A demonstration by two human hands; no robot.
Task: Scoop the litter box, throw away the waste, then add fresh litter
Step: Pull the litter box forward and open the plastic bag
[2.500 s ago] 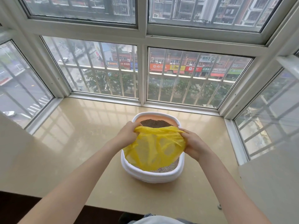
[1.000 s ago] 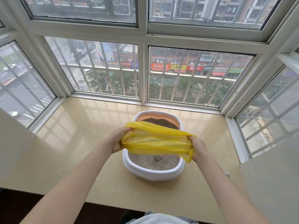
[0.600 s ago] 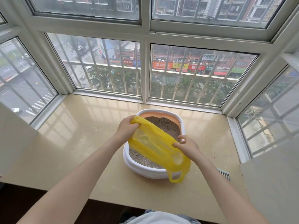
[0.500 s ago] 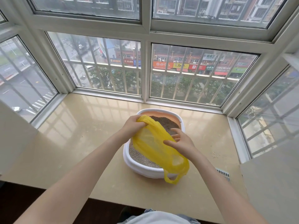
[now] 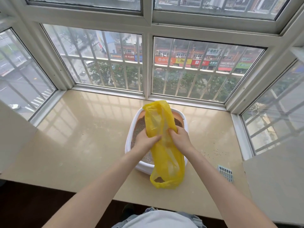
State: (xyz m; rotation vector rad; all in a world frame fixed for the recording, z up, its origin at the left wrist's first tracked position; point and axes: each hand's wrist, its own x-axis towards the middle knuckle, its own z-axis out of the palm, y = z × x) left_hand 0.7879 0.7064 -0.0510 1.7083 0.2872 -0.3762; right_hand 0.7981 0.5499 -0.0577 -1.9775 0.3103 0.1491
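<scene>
Both hands, left (image 5: 146, 140) and right (image 5: 179, 137), have regripped the bag (image 5: 166, 145) mid-length, fingers clamped on it, now stretched lengthwise over the box (image 5: 130, 142), probably being opened before scooping begins.

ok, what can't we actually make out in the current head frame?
- Litter box: the yellow bag and both hands cover its middle and near-right rim; no waste can be picked out.
- Bag contents: film too crumpled to tell.
- Left hand, right hand: fingertips buried in bag folds.
- Scoop: only the slotted end is clear, handle indistinct.
- Street signs: too small to read.
</scene>
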